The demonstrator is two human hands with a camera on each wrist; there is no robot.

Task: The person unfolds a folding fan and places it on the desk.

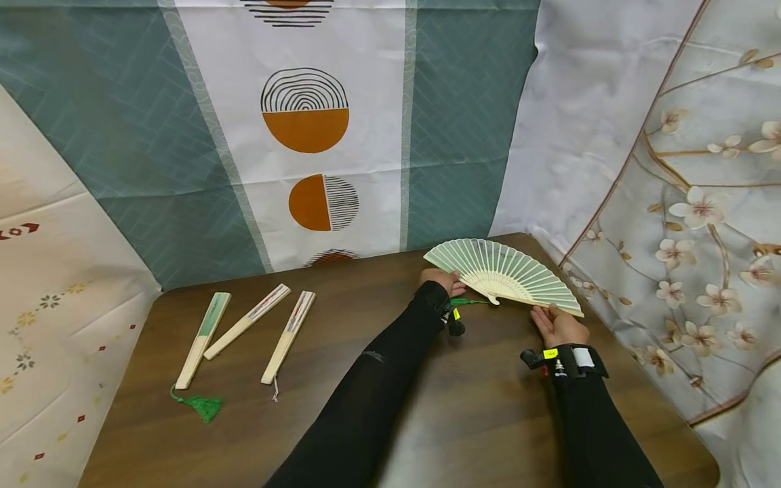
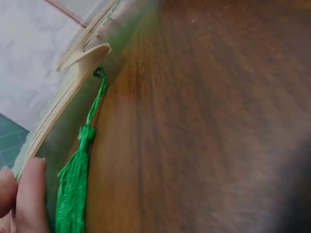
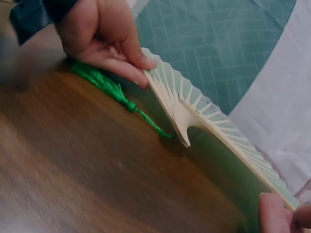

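A: In the head view, where is the open fan?

B: The open fan (image 1: 505, 272) stands spread at the far right of the bench (image 1: 390, 407); the left hand (image 1: 441, 280) pinches its left end rib and the right hand (image 1: 558, 325) pinches its right end rib, so both hands are closed on the fan; a green tassel (image 1: 468, 301) hangs from the fan's pivot, between the two hands.

A: And left of the fan?

B: Three folded fans (image 1: 249, 332) lie well apart from it, side by side on the bench; the one farthest from the open fan carries a second green tassel (image 1: 201, 404).

A: The left wrist view?

B: Blurred; fingertips (image 2: 29, 189) press the outer rib of the fan (image 2: 73, 92), and the tassel (image 2: 77, 170) trails down from the pivot over the bench (image 2: 204, 136).

A: The right wrist view?

B: The left hand (image 3: 104, 39) pinches the fan (image 3: 194, 111) at its far rib; the right hand's fingertips (image 3: 274, 213) grip the near rib; the tassel (image 3: 114, 90) lies on the bench (image 3: 97, 170) under the left hand.
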